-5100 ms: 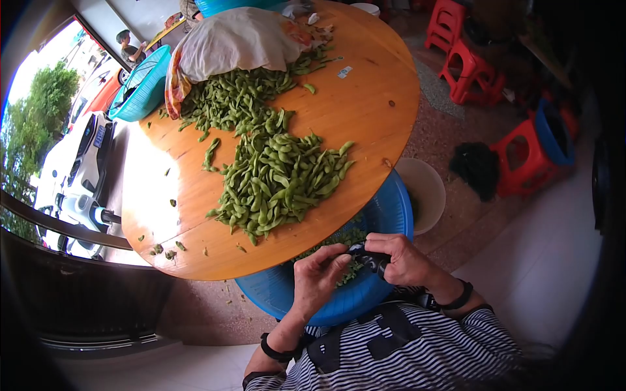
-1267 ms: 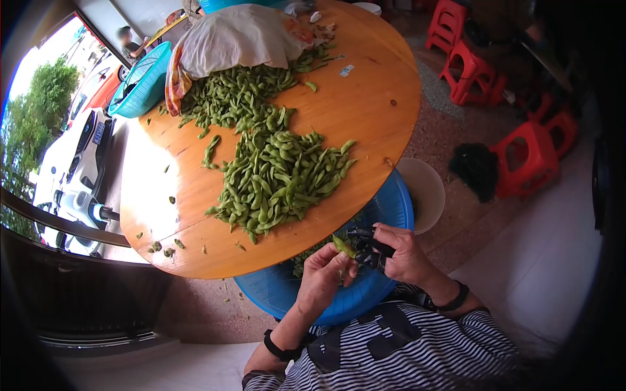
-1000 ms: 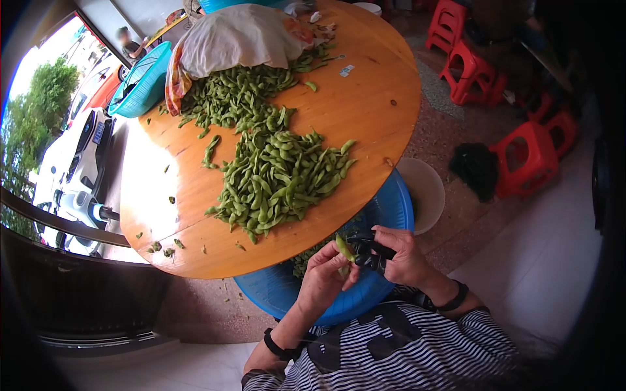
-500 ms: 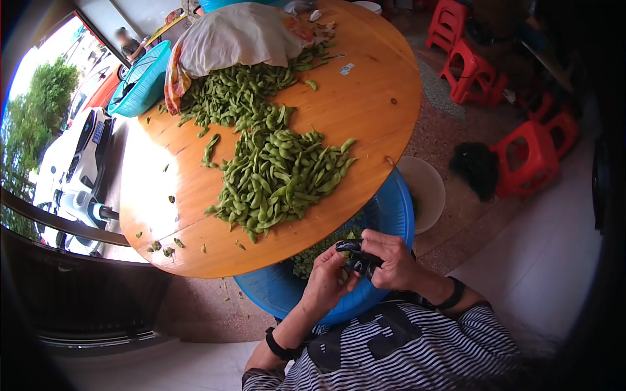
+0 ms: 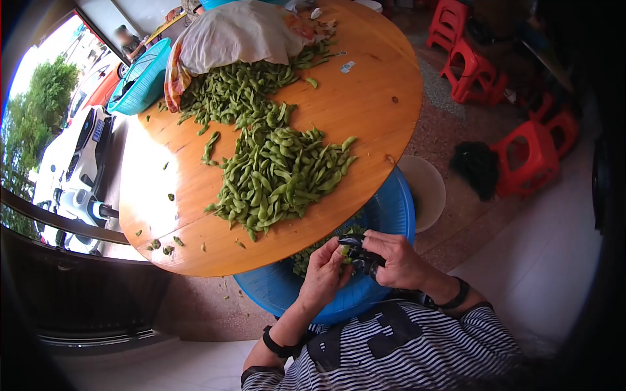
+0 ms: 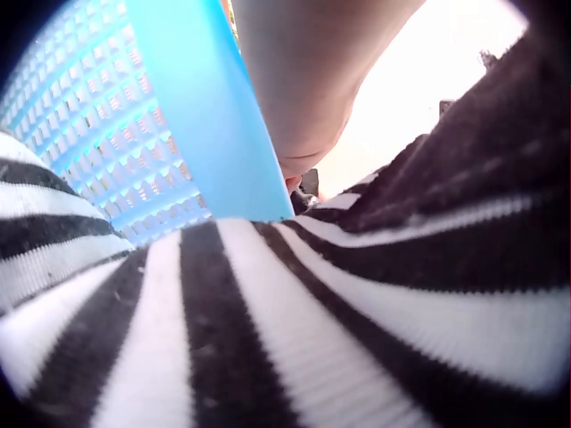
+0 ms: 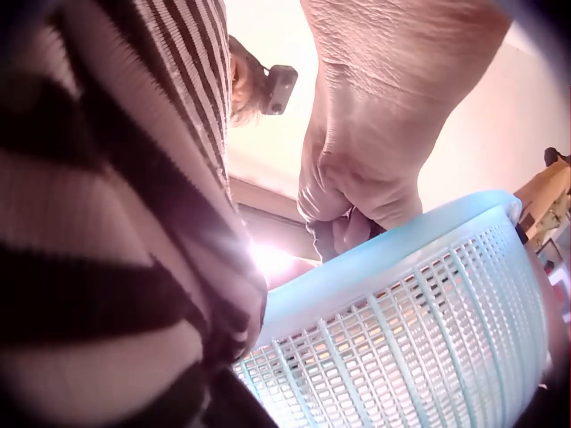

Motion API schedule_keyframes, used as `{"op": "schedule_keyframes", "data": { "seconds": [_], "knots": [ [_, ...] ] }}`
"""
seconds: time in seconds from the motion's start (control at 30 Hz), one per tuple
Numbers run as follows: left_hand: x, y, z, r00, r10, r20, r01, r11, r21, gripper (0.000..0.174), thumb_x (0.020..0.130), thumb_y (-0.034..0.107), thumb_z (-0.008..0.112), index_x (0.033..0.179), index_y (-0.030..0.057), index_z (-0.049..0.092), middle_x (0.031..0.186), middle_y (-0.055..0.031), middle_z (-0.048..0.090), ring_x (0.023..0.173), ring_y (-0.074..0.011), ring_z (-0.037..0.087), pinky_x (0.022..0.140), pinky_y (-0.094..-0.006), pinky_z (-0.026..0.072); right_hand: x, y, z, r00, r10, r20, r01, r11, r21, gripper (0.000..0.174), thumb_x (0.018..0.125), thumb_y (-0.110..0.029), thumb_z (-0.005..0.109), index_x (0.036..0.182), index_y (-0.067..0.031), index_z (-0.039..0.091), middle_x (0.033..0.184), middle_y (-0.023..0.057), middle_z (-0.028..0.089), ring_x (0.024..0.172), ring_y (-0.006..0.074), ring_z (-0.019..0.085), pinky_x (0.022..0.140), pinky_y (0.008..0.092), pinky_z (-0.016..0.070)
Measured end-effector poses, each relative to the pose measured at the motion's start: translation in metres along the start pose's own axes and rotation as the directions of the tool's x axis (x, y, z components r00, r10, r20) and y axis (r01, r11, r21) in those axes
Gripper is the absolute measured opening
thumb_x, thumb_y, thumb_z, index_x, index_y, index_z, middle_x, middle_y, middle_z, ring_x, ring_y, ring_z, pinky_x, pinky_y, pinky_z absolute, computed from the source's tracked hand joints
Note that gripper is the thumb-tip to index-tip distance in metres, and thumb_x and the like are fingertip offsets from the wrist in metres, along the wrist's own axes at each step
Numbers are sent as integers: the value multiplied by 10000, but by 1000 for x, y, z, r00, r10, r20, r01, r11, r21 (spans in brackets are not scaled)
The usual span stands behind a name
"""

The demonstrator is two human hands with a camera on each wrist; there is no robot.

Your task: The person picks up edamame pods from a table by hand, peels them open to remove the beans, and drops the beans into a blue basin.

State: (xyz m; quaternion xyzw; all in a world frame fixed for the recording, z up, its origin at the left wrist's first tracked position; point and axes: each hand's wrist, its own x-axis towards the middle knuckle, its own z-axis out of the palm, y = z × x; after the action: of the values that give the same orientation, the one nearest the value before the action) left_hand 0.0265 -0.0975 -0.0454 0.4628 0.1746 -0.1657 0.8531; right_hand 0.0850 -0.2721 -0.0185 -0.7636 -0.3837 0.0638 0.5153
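Green pod (image 5: 345, 249) pinched in the left hand (image 5: 324, 274), over the blue basket (image 5: 394, 210) beside the worktop (image 5: 365, 98) edge. Right hand (image 5: 399, 262) grips a black cutting tool (image 5: 358, 253) against the pod. I note loose pods (image 5: 280, 173) heaped on the worktop.

Little here can be read for certain. The striped shirt (image 5: 417, 352) carries a large dark sewn-on figure (image 5: 385, 324) on its front. From above it looks like a "3" or a turned "E", and which one cannot be told. A small white sticker (image 5: 347, 66) lies on the counter (image 5: 372, 117), its print too small to read. The white car (image 5: 75, 156) outside has a blue plate (image 5: 98, 132), too blurred to make out.
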Motion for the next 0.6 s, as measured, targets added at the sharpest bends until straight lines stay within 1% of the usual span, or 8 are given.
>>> {"op": "schedule_keyframes", "data": {
  "seconds": [0.07, 0.3, 0.37, 0.43, 0.47, 0.5, 0.53, 0.6],
  "knots": [
    [1, -1, 2, 1000, 20, -23, -19, 1000, 18, 125, 998, 190, 514, 1019, 98, 596, 774, 52, 563, 593, -24, 481, 463, -166, 404, 1, -2, 0, 998, 49, 42, -50, 998, 35, 440, 594, 98, 551, 1028, 26, 552, 875, 159, 526, 814, 363, 579, 686, 400, 490],
    [1, -9, 10, 992, 101, -69, -89, 982, 164, 190, 1026, 229, 461, 1040, 78, 575, 722, 66, 519, 535, -10, 416, 459, -174, 333, 0, 2, 11, 999, 36, 31, -37, 998, 47, 425, 595, 63, 570, 1018, 29, 543, 886, 158, 487, 785, 370, 555, 679, 404, 485],
    [2, -14, 16, 990, 94, -106, -75, 983, 168, 211, 1034, 239, 442, 1044, 76, 576, 700, 83, 490, 553, -4, 397, 481, -166, 320, -3, 0, 13, 997, 70, 26, -68, 996, -58, 422, 590, 46, 588, 1010, 30, 546, 927, 173, 481, 786, 373, 557, 674, 412, 485],
    [4, -19, 21, 967, 239, -83, -220, 956, 197, 235, 1038, 256, 431, 1026, 70, 574, 709, 77, 486, 583, -8, 400, 497, -175, 328, -5, 1, 19, 998, 56, -23, -58, 994, -93, 419, 589, 44, 592, 1005, 28, 548, 937, 178, 476, 773, 369, 556, 670, 411, 487],
    [4, -16, 20, 967, 240, -81, -220, 955, 198, 235, 1038, 256, 431, 1026, 70, 574, 709, 77, 486, 583, -8, 400, 497, -175, 328, -5, 2, 21, 997, 40, -72, -49, 991, -127, 415, 589, 42, 595, 1001, 26, 551, 946, 183, 471, 760, 366, 555, 666, 410, 488],
    [3, -11, 20, 986, 149, -76, -136, 978, 161, 247, 1038, 265, 430, 1044, 66, 577, 739, 67, 498, 612, -14, 418, 514, -175, 344, -5, 2, 21, 997, 39, -72, -48, 991, -128, 415, 589, 42, 595, 1001, 26, 551, 946, 183, 471, 760, 366, 555, 666, 410, 488],
    [1, -6, 20, 996, 56, -66, -48, 991, 123, 261, 1038, 274, 429, 1063, 62, 580, 769, 58, 509, 642, -20, 435, 531, -175, 361, -4, 2, 20, 986, -25, -163, -6, 982, -187, 407, 592, 42, 596, 996, 28, 548, 930, 174, 471, 741, 354, 552, 658, 398, 489],
    [-2, 3, 23, 998, 26, -65, -18, 993, 119, 264, 1030, 272, 449, 1113, 61, 584, 853, 22, 565, 702, -36, 490, 554, -179, 385, 0, 2, 12, 963, -97, -251, 32, 968, -250, 400, 595, 41, 597, 991, 31, 544, 915, 164, 470, 723, 342, 549, 649, 385, 490]
  ]
}}
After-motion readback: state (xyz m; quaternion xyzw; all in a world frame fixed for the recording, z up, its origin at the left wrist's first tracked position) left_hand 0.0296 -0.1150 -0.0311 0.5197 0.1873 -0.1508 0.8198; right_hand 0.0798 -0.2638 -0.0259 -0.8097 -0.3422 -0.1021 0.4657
